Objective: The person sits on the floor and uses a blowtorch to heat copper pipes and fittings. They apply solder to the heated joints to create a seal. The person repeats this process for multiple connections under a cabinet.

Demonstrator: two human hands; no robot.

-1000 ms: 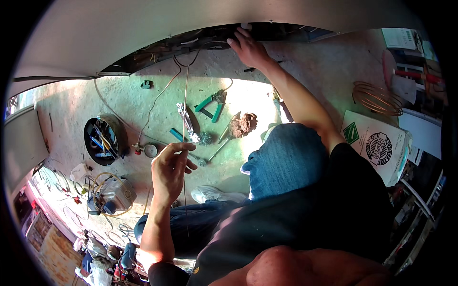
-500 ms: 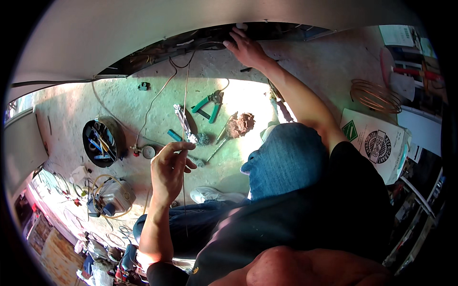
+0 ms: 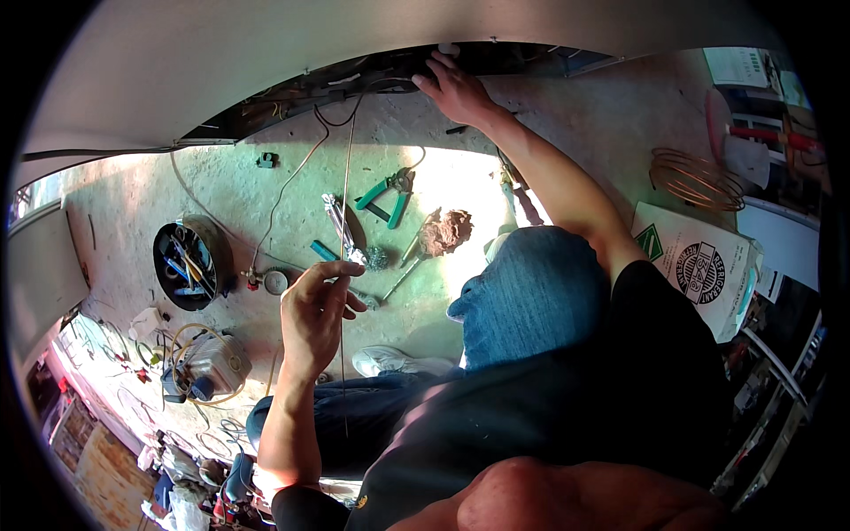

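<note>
My left hand (image 3: 314, 319) is raised above the floor, its thumb and fingers closed around a long thin metal tube (image 3: 346, 173). The tube runs up to the dark opening (image 3: 372, 75) low in a large pale cabinet (image 3: 354, 31), and its free end hangs below my hand over my leg. My right arm stretches to that opening. There my right hand (image 3: 458, 96) rests at the edge with thumb and fingers apart, close to a small white part (image 3: 449, 50) and a bend of thin tubing. What lies under its fingertips is hidden.
On the floor lie green-handled pliers (image 3: 386, 199), a brown clump (image 3: 445, 232) and a gauge (image 3: 276, 281). Left stands a round tub of tools (image 3: 190, 264), with a pump-like machine (image 3: 208, 365) below it. Right are a white box (image 3: 695, 265) and a copper coil (image 3: 698, 179).
</note>
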